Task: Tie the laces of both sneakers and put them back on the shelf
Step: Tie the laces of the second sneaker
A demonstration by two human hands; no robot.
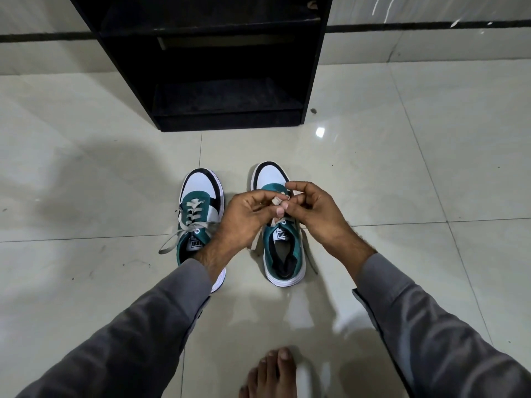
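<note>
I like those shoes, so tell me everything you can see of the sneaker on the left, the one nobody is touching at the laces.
The left sneaker stands upright on the pale tiled floor, toe toward the black shelf. It has a white toe panel, black trim, a teal upper, a white sole and a logo tag on the tongue. Its grey laces trail loose over the side. The left forearm hides its heel.

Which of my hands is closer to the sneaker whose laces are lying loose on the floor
Left. Your left hand hovers just beside the left sneaker, its wrist crossing over the heel. Your right hand is farther away, over the right sneaker, both hands pinching its lace.
</note>
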